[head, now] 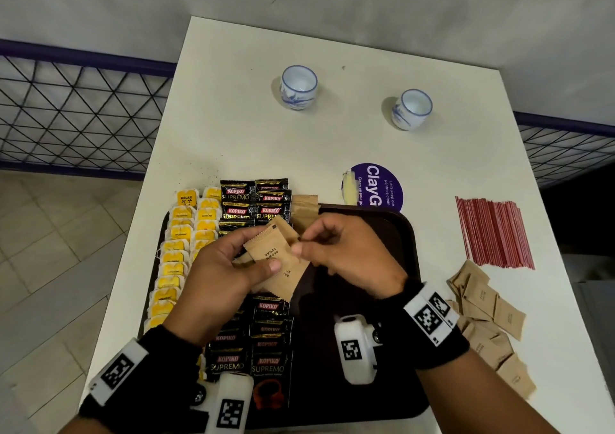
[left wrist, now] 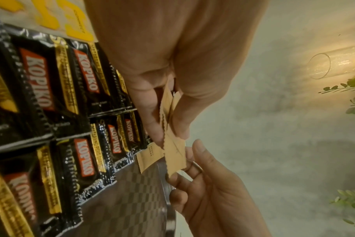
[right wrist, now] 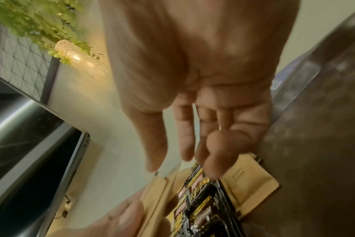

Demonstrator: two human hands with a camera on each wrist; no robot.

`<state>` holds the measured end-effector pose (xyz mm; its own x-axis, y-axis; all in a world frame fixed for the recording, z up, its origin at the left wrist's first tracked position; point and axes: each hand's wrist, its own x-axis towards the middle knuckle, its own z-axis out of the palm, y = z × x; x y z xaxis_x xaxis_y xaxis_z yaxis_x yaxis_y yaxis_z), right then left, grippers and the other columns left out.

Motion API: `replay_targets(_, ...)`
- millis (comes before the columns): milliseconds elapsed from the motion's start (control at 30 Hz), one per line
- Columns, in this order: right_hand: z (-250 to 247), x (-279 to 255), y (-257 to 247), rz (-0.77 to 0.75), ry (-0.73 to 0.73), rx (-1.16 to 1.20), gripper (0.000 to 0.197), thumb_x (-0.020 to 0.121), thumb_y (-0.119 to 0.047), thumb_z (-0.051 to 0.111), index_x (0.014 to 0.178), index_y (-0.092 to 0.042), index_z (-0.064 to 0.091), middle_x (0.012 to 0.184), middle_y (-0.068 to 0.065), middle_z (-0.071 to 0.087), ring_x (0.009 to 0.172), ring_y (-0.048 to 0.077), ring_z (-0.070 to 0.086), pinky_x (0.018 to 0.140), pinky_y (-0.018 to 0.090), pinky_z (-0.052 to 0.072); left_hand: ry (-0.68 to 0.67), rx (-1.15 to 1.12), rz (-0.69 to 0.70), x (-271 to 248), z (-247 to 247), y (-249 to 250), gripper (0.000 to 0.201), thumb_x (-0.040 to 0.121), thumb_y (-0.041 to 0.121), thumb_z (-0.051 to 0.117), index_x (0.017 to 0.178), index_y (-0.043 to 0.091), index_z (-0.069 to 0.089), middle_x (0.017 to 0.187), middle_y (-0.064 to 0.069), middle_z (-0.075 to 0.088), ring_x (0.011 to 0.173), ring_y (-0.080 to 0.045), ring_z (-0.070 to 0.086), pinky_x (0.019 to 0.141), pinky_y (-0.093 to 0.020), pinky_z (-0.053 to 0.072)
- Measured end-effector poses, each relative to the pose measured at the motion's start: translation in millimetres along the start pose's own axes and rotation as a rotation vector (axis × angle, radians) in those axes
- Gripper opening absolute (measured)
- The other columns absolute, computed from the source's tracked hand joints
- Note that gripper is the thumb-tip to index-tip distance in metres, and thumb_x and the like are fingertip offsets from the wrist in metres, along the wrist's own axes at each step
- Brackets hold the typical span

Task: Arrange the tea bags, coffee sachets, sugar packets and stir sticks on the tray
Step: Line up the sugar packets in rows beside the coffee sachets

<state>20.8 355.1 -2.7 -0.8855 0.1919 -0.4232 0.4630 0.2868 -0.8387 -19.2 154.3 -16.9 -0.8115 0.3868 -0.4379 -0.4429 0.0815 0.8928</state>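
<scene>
Over the dark tray (head: 404, 233), left hand (head: 216, 277) grips a small fan of brown sugar packets (head: 279, 260), thumb curled across the top one. Right hand (head: 346, 250) sits just beside it, fingers curled, tips at the packets' edge; real pinch or not, cannot tell. On the tray: yellow tea bags (head: 173, 263) in two columns at the left, black coffee sachets (head: 253, 200) next to them, a few sugar packets at the far edge. Off-tray to the right: loose sugar packets (head: 489, 320), then red stir sticks (head: 492, 232). Farther back, two cups (head: 298, 87).
</scene>
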Motion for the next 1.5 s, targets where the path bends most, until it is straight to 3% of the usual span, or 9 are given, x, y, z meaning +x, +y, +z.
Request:
replay_targets(200, 5.7, -7.2, -5.0, 0.058, -0.173, 0.082, 0.029, 0.079, -0.004, 0.082, 0.091, -0.016, 0.059, 0.085, 0.006, 0.063, 0.058, 0.012, 0.063, 0.044, 0.022, 0.047, 0.056, -0.014, 0.027, 2.0, 8.2, -0.2, 0.034, 0.085, 0.005, 0.075, 0.110, 0.028, 0.073, 0.103, 0.004, 0.078, 0.095, -0.018, 0.075, 0.077, -0.040, 0.062)
replay_targets(600, 9.7, -5.2, 1.4, 0.057, -0.052, 0.345, 0.028, 0.082, 0.014, 0.070, 0.100, -0.007, 0.062, 0.075, 0.004, 0.068, 0.058, 0.018, 0.065, 0.047, 0.023, 0.046, 0.119, -0.084, 0.023, 7.7, 0.2, -0.5, 0.036, 0.088, 0.001, 0.071, 0.112, 0.028, 0.072, 0.107, 0.001, 0.076, 0.099, -0.022, 0.073, 0.075, -0.046, 0.064)
replay_targets(767, 12.0, -8.0, -3.1, 0.095, -0.153, 0.363, 0.068, 0.088, 0.017, 0.055, 0.134, -0.033, 0.056, 0.107, 0.014, 0.064, 0.067, 0.027, 0.071, 0.059, 0.029, 0.060, 0.121, -0.070, 0.035, 8.1, 0.2, -1.4, 0.038, 0.086, -0.002, 0.072, 0.110, 0.028, 0.073, 0.108, 0.003, 0.076, 0.101, -0.024, 0.073, 0.077, -0.046, 0.063)
replay_targets(900, 20.0, -8.5, 2.9, -0.058, -0.055, 0.135, 0.046, 0.088, -0.001, 0.065, 0.114, -0.038, 0.069, 0.101, 0.006, 0.071, 0.072, 0.025, 0.071, 0.068, 0.035, 0.060, 0.118, -0.048, 0.046, 8.1, 1.8, -2.0, 0.039, 0.086, -0.001, 0.073, 0.111, 0.030, 0.073, 0.108, 0.002, 0.076, 0.102, -0.023, 0.072, 0.078, -0.045, 0.063)
replay_targets(1033, 18.1, -10.7, 9.7, -0.121, 0.062, -0.090, 0.015, 0.082, -0.015, 0.077, 0.078, -0.024, 0.066, 0.078, -0.003, 0.068, 0.070, 0.015, 0.062, 0.068, 0.032, 0.052, 0.120, -0.047, 0.047, 7.1, 0.6, -2.2, 0.041, 0.086, -0.001, 0.074, 0.108, 0.034, 0.074, 0.110, 0.000, 0.075, 0.101, -0.023, 0.073, 0.080, -0.045, 0.062)
replay_targets(1200, 0.1, -11.2, 18.2, -0.022, 0.078, 0.006, 0.037, 0.083, 0.000, 0.072, 0.096, -0.034, 0.069, 0.087, 0.015, 0.067, 0.084, 0.032, 0.067, 0.079, 0.043, 0.055, 0.142, -0.088, 0.058, 6.3, -6.6, -0.7, 0.040, 0.086, -0.003, 0.072, 0.108, 0.030, 0.073, 0.104, 0.003, 0.077, 0.092, -0.017, 0.076, 0.071, -0.035, 0.064)
replay_targets(1267, -7.9, -8.8, 23.2, 0.031, 0.151, 0.047, 0.029, 0.085, 0.001, 0.070, 0.093, -0.026, 0.073, 0.086, 0.012, 0.070, 0.081, 0.029, 0.070, 0.075, 0.045, 0.060, 0.148, -0.087, 0.059, 4.9, -9.1, -0.4, 0.039, 0.086, -0.003, 0.072, 0.109, 0.029, 0.073, 0.104, 0.004, 0.078, 0.093, -0.017, 0.076, 0.074, -0.038, 0.063)
replay_targets(1400, -17.8, -4.4, 26.5, 0.100, 0.254, 0.080, 0.014, 0.082, -0.002, 0.074, 0.080, -0.015, 0.070, 0.074, 0.000, 0.072, 0.060, -0.001, 0.062, 0.058, 0.017, 0.048, 0.152, -0.059, 0.066, 1.1, -11.0, -2.1, 0.040, 0.087, -0.001, 0.072, 0.111, 0.030, 0.072, 0.104, 0.009, 0.078, 0.093, -0.013, 0.075, 0.073, -0.033, 0.062)
replay_targets(1500, -19.3, 0.4, 28.1, 0.194, 0.271, 0.195, 0.013, 0.083, -0.001, 0.074, 0.079, -0.012, 0.069, 0.081, 0.008, 0.075, 0.073, 0.010, 0.070, 0.061, 0.022, 0.056, 0.152, -0.053, 0.057, -1.4, -10.3, -2.5, 0.040, 0.087, -0.001, 0.072, 0.111, 0.030, 0.072, 0.103, 0.012, 0.078, 0.092, -0.011, 0.075, 0.077, -0.039, 0.061)
